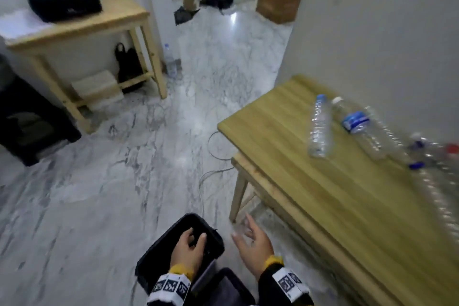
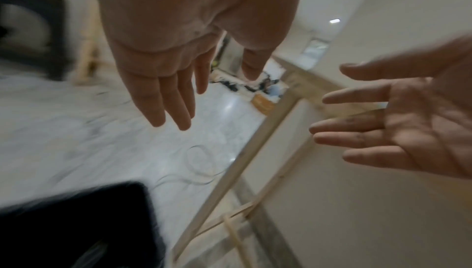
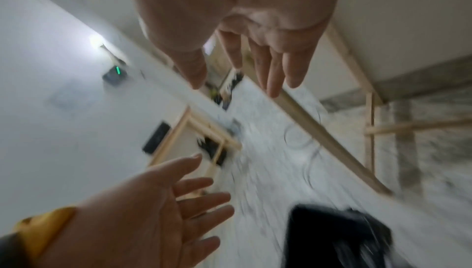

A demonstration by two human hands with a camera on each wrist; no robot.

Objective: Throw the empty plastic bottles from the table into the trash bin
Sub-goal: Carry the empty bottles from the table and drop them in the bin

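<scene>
Several empty clear plastic bottles lie on the wooden table (image 1: 280,156) at the right: a blue-capped bottle (image 1: 318,126), a blue-labelled bottle (image 1: 357,124) and blurred bottles (image 1: 433,156) at the frame's edge. The black trash bin (image 1: 159,256) stands on the floor below me, also seen as a dark bin (image 2: 76,224) and a blurred bin (image 3: 332,236). My left hand (image 1: 195,236) hovers over the bin's opening, fingers relaxed and empty (image 2: 214,100). My right hand (image 1: 244,230) is beside the bin near the table leg, fingers straight, palm empty (image 3: 235,88).
A second wooden table (image 1: 82,22) with a black case stands at back left, with a bottle on the floor (image 1: 170,61) by its leg. A thin cable (image 1: 216,154) loops across the marble floor. A dark cabinet (image 1: 29,119) is at the left, and a black lid-like object (image 1: 223,288) lies beside the bin.
</scene>
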